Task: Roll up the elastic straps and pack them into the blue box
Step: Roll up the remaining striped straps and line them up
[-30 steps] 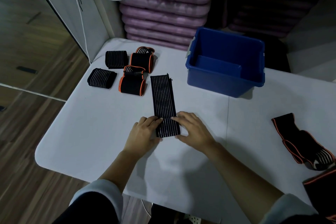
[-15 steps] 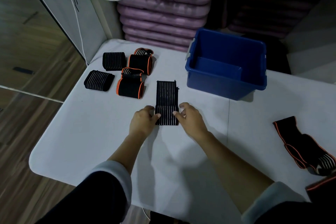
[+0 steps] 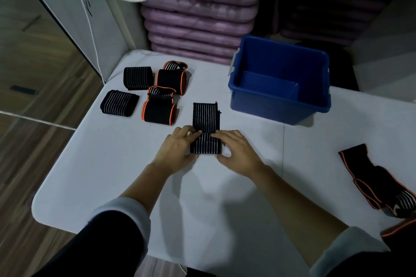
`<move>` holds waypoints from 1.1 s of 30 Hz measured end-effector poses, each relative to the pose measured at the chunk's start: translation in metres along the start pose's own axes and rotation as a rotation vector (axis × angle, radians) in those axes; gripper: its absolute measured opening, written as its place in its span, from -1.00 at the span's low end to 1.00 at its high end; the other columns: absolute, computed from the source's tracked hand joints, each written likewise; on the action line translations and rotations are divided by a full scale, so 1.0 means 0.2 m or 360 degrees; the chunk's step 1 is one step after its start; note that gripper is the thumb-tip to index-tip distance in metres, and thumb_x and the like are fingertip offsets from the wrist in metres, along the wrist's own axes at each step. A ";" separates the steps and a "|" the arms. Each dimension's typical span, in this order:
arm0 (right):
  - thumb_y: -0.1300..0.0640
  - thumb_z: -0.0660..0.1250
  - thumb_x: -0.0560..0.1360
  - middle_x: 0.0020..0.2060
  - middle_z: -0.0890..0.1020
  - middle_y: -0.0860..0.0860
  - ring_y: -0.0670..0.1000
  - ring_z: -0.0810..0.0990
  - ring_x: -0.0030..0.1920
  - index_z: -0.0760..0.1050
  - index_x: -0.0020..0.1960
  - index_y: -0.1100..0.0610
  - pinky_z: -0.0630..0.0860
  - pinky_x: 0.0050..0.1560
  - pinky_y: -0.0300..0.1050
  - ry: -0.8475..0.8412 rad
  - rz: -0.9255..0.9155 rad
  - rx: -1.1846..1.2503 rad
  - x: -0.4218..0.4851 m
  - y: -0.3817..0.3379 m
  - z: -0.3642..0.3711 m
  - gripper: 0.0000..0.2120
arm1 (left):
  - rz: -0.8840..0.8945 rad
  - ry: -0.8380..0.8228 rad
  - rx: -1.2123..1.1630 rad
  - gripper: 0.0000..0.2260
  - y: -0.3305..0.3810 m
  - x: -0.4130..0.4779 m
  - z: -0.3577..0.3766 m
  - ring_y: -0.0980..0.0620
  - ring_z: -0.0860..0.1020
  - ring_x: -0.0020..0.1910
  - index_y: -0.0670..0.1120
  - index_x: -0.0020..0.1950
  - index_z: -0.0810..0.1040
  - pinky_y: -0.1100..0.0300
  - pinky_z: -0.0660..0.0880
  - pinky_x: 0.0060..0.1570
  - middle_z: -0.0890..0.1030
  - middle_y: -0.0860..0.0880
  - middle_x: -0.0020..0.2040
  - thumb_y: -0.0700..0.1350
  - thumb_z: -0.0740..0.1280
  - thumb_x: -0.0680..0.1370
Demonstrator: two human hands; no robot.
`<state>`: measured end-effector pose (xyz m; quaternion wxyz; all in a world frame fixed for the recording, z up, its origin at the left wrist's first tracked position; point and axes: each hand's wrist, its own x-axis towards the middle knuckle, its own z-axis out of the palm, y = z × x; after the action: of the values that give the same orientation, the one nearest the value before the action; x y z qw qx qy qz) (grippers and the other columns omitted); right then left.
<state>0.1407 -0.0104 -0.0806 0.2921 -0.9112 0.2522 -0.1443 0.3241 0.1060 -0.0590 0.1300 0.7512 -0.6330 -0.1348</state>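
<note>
Both arms reach forward from the near side and converge toward the middle. The left hand [image 3: 177, 148] lies palm down, its fingers [image 3: 194, 134] curled over the left end of the rolled part of the strap [image 3: 206, 145]. The right hand [image 3: 236, 153] mirrors it on the right end, fingers bent over the top, thumb [image 3: 222, 159] against the near side. The fingertips of the two hands almost meet. The left forearm [image 3: 139, 189] and right forearm [image 3: 292, 198] are bare, with the left sleeve [image 3: 108, 245] and right sleeve [image 3: 360, 261] pushed up
</note>
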 end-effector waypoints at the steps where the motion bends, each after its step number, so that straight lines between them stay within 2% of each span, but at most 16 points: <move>1: 0.14 0.43 0.38 0.18 0.57 0.00 0.00 0.45 0.18 0.47 0.29 0.09 0.42 0.22 -0.12 0.0004 0.0061 0.0078 0.00 -0.01 -0.01 -0.52 | -0.0063 -0.0038 -0.0129 -0.39 0.00 0.01 -0.01 -0.11 0.43 0.18 -0.09 0.38 0.40 -0.05 0.46 0.13 0.46 -0.09 0.25 0.01 0.42 0.36; 3: 0.11 0.37 0.43 0.13 0.57 -0.03 -0.05 0.42 0.16 0.46 0.27 0.06 0.40 0.18 -0.18 -0.0097 0.0281 0.0234 0.00 -0.02 -0.03 -0.59 | -0.0253 -0.0172 -0.0433 -0.46 -0.01 0.02 -0.05 -0.04 0.43 0.15 -0.04 0.34 0.45 0.09 0.41 0.14 0.50 -0.05 0.18 0.04 0.38 0.38; 5: 0.05 0.31 0.48 0.06 0.57 -0.04 -0.06 0.43 0.10 0.48 0.20 0.04 0.40 0.13 -0.17 -0.0181 0.0455 0.0324 0.00 -0.02 -0.03 -0.70 | -0.0445 -0.0268 -0.0659 -0.60 -0.01 0.04 -0.07 -0.01 0.49 0.04 0.01 0.26 0.49 0.19 0.41 0.00 0.55 -0.01 0.06 0.00 0.40 0.44; 7: 0.01 0.27 0.52 -0.06 0.57 -0.02 -0.02 0.45 0.03 0.52 0.06 0.08 0.38 0.03 -0.16 -0.0131 0.0544 0.0318 0.03 -0.02 -0.02 -0.81 | -0.0602 -0.0266 -0.0824 -0.72 0.00 0.06 -0.07 0.01 0.53 -0.06 -0.01 0.15 0.51 0.26 0.40 -0.14 0.57 0.01 -0.06 0.02 0.38 0.48; 8: -0.02 0.26 0.53 -0.08 0.55 0.00 0.00 0.45 0.02 0.54 0.01 0.09 0.36 0.02 -0.16 -0.0088 0.0592 0.0282 0.04 -0.02 -0.01 -0.80 | -0.0693 -0.0233 -0.0901 -0.75 0.01 0.07 -0.07 0.00 0.54 -0.08 -0.05 0.10 0.52 0.26 0.41 -0.16 0.58 0.00 -0.08 0.03 0.37 0.49; 10: -0.05 0.25 0.54 -0.03 0.52 0.08 0.04 0.46 0.05 0.56 0.02 0.15 0.39 0.08 -0.12 -0.0059 0.0760 0.0236 0.08 -0.02 0.00 -0.72 | -0.0811 -0.0134 -0.0877 -0.74 0.02 0.09 -0.04 -0.04 0.54 -0.02 -0.10 0.08 0.52 0.21 0.42 -0.09 0.56 -0.05 -0.05 0.03 0.36 0.50; 12: -0.03 0.26 0.54 0.05 0.51 0.13 0.09 0.47 0.11 0.52 0.13 0.20 0.41 0.15 -0.08 0.0003 0.0886 0.0223 0.13 -0.03 0.01 -0.67 | -0.0846 -0.0024 -0.0727 -0.68 0.04 0.11 -0.02 -0.08 0.50 0.07 -0.11 0.18 0.50 0.15 0.41 0.04 0.49 -0.08 0.06 0.02 0.35 0.50; 14: 0.01 0.30 0.51 0.17 0.49 0.16 0.12 0.47 0.19 0.40 0.30 0.22 0.43 0.23 0.00 0.0073 0.0956 0.0295 0.18 -0.05 0.01 -0.56 | -0.0853 0.0077 -0.0722 -0.61 0.07 0.14 -0.01 -0.11 0.46 0.16 -0.13 0.30 0.44 0.12 0.37 0.14 0.45 -0.14 0.16 -0.04 0.35 0.51; 16: 0.06 0.31 0.49 0.22 0.47 0.14 0.14 0.45 0.24 0.25 0.42 0.22 0.43 0.27 0.09 0.0100 0.1026 0.0483 0.22 -0.08 0.01 -0.43 | -0.0804 0.0134 -0.0780 -0.62 0.10 0.17 -0.01 -0.13 0.47 0.16 -0.14 0.31 0.43 0.11 0.39 0.12 0.50 -0.17 0.16 -0.16 0.33 0.50; 19: 0.15 0.33 0.49 0.16 0.52 0.09 0.13 0.51 0.21 0.12 0.48 0.20 0.50 0.21 0.10 0.0109 0.1073 0.0631 0.26 -0.12 0.04 -0.35 | -0.0827 0.0195 -0.0932 -0.67 0.15 0.19 -0.02 -0.12 0.55 0.07 -0.16 0.24 0.48 0.17 0.44 0.01 0.60 -0.15 0.07 -0.28 0.28 0.48; 22: 0.21 0.37 0.45 0.20 0.55 0.08 0.10 0.54 0.20 0.07 0.51 0.17 0.50 0.22 0.07 0.0137 0.1187 0.0761 0.29 -0.11 0.06 -0.26 | -0.1052 0.0271 -0.1118 -0.68 0.17 0.22 -0.01 -0.08 0.54 0.10 -0.15 0.26 0.45 0.19 0.44 0.07 0.61 -0.09 0.06 -0.20 0.31 0.51; 26: 0.25 0.41 0.40 0.16 0.53 0.03 0.08 0.54 0.19 0.07 0.50 0.09 0.48 0.24 0.11 0.0103 0.1287 0.0976 0.28 -0.09 0.06 -0.21 | -0.1217 0.0375 -0.1298 -0.74 0.18 0.23 0.00 0.00 0.51 -0.06 -0.14 0.20 0.43 0.22 0.41 -0.06 0.46 0.11 -0.22 -0.19 0.33 0.52; 28: 0.27 0.43 0.38 0.11 0.50 0.00 0.07 0.53 0.18 0.09 0.49 0.06 0.49 0.23 0.11 0.0116 0.1274 0.1024 0.27 -0.09 0.06 -0.20 | -0.1184 0.0405 -0.1340 -0.75 0.18 0.21 -0.01 0.04 0.50 -0.11 -0.12 0.17 0.44 0.21 0.41 -0.09 0.46 0.10 -0.23 -0.21 0.33 0.51; 33: 0.36 0.43 0.38 -0.07 0.49 -0.10 0.04 0.55 0.10 0.13 0.47 0.09 0.53 0.17 0.09 0.0171 0.1189 0.1203 0.18 -0.12 0.04 -0.22 | -0.1166 0.0435 -0.1599 -0.76 0.20 0.11 -0.01 0.07 0.54 -0.11 -0.09 0.15 0.45 0.15 0.51 0.00 0.54 0.07 -0.13 -0.23 0.35 0.50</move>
<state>0.1830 -0.0092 -0.0678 0.6181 -0.5819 0.5044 -0.1579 0.2918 0.0776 -0.0423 0.4916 0.7767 -0.1723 -0.3540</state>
